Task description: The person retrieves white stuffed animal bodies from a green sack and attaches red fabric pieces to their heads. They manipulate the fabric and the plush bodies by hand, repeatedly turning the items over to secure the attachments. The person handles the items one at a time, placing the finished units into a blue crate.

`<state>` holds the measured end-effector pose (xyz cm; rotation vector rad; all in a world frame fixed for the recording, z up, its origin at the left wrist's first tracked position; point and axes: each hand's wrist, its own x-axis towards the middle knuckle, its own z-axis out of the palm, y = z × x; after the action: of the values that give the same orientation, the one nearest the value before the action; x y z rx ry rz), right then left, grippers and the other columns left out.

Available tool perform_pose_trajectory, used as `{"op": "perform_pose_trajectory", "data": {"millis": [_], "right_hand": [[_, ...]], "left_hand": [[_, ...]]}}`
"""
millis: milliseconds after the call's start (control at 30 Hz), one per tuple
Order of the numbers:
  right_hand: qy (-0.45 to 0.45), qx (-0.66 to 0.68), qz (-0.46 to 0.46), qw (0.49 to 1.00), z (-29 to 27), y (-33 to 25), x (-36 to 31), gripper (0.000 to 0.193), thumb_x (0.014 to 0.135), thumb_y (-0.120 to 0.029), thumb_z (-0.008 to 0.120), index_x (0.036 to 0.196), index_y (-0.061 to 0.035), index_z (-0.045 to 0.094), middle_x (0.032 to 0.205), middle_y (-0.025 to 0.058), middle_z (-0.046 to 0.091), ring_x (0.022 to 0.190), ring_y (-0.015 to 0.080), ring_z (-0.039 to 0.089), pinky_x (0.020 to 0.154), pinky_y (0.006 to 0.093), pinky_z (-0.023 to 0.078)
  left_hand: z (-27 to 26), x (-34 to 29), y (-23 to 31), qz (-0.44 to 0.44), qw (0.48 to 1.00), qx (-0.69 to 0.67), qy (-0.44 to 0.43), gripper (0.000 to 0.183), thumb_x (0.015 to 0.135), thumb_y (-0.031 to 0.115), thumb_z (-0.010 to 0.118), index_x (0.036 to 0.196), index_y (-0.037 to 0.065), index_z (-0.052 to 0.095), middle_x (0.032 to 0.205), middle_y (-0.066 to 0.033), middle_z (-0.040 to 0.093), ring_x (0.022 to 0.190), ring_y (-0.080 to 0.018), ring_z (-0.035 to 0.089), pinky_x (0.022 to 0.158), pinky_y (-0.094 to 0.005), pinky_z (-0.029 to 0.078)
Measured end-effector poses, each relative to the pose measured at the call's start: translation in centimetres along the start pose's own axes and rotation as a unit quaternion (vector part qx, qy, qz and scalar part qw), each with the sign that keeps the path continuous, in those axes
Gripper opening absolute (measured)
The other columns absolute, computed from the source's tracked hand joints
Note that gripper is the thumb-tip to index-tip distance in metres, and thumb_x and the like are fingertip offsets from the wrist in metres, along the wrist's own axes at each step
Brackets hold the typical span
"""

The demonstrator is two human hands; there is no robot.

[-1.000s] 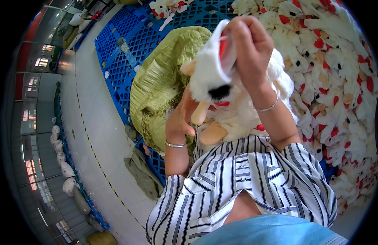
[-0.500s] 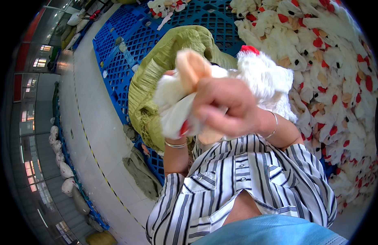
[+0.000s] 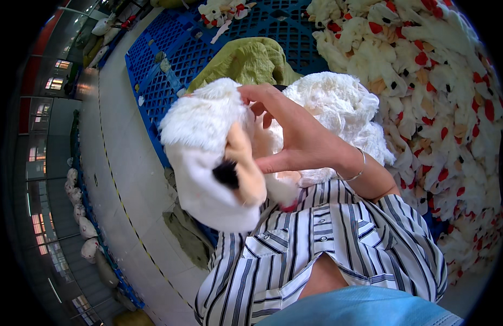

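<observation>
A white plush toy skin (image 3: 200, 130) hangs in front of me, furry on top and smooth below, with a tan ear-like flap and a black patch. My right hand (image 3: 295, 130) spans its right side, fingers bent at the upper edge and thumb pressed by the tan flap. My left hand does not show; the plush skin covers the place where it was. A smaller loose part with a red tip hangs below my right thumb. More white plush (image 3: 338, 103) lies behind my right hand, close to my shirt.
A yellow-green woven sack (image 3: 246, 62) stands behind the plush, on blue plastic pallets (image 3: 148, 68). A large heap of white plush skins with red parts (image 3: 425, 108) fills the right side. Several plush pieces (image 3: 221, 12) lie at the far end. A dark cloth (image 3: 186, 236) lies on the floor.
The plush skin has turned, its furry side and black patch now showing, and has moved left and nearer. My right hand has spread from a fist. My left wrist has gone out of sight.
</observation>
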<state>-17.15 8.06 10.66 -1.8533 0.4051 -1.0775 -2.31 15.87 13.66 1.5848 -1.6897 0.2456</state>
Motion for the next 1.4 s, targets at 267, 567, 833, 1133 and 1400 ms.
{"op": "perform_pose_trajectory", "data": {"millis": [267, 567, 833, 1133, 1400], "right_hand": [[0.056, 0.067, -0.022, 0.996, 0.2, 1.5, -0.1, 0.082, 0.069, -0.022, 0.086, 0.137, -0.0070, 0.043, 0.129, 0.0098, 0.048, 0.112, 0.0221, 0.054, 0.094, 0.0354, 0.047], [0.351, 0.210, -0.031, 0.912, -6.2, 4.8, 0.6, 0.023, 0.102, -0.019, 0.052, 0.105, 0.0005, 0.065, 0.099, 0.0068, 0.069, 0.089, 0.0131, 0.064, 0.081, 0.0267, 0.053], [0.319, 0.208, -0.053, 0.923, -9.2, 6.0, -0.1, 0.020, 0.099, -0.012, 0.054, 0.110, 0.0006, 0.065, 0.106, 0.0083, 0.068, 0.094, 0.0131, 0.064, 0.086, 0.0268, 0.052], [0.262, 0.132, -0.029, 0.956, -9.3, 10.9, -2.2, 0.011, 0.093, -0.007, 0.057, 0.101, -0.0035, 0.063, 0.089, -0.0013, 0.065, 0.067, 0.0069, 0.058, 0.054, 0.0209, 0.043], [0.169, 0.211, 0.091, 0.959, -6.9, 7.7, -1.0, 0.011, 0.096, -0.005, 0.051, 0.092, -0.0073, 0.060, 0.080, -0.0047, 0.054, 0.064, 0.0026, 0.047, 0.055, 0.0175, 0.039]], "left_hand": [[0.6, 1.8, 0.0, 0.088, 0.994, 0.057, 0.020, 0.052, 0.086, 0.020, 0.070, 0.129, -0.001, 0.051, 0.122, -0.0135, 0.059, 0.116, -0.0255, 0.058, 0.089, -0.0309, 0.053], [3.0, 2.0, -8.4, -0.173, 0.821, -0.540, 0.066, 0.025, 0.101, 0.023, 0.053, 0.108, 0.001, 0.063, 0.083, -0.0036, 0.062, 0.076, -0.0128, 0.062, 0.068, -0.0270, 0.054], [-0.2, 2.7, -11.3, -0.117, 0.864, -0.479, 0.104, 0.015, 0.097, 0.008, 0.056, 0.107, -0.001, 0.064, 0.086, -0.0041, 0.065, 0.056, -0.0031, 0.048, 0.045, -0.0193, 0.036], [1.1, -2.3, -16.8, -0.161, 0.847, -0.483, -0.152, 0.014, 0.098, 0.002, 0.048, 0.088, 0.008, 0.056, 0.074, 0.0004, 0.052, 0.057, -0.0035, 0.042, 0.046, -0.0189, 0.032], [4.2, -3.1, -21.2, -0.052, 0.911, -0.102, -0.397, 0.010, 0.096, 0.004, 0.051, 0.098, 0.003, 0.061, 0.099, -0.0082, 0.060, 0.091, -0.0204, 0.060, 0.082, -0.0315, 0.049]]}}
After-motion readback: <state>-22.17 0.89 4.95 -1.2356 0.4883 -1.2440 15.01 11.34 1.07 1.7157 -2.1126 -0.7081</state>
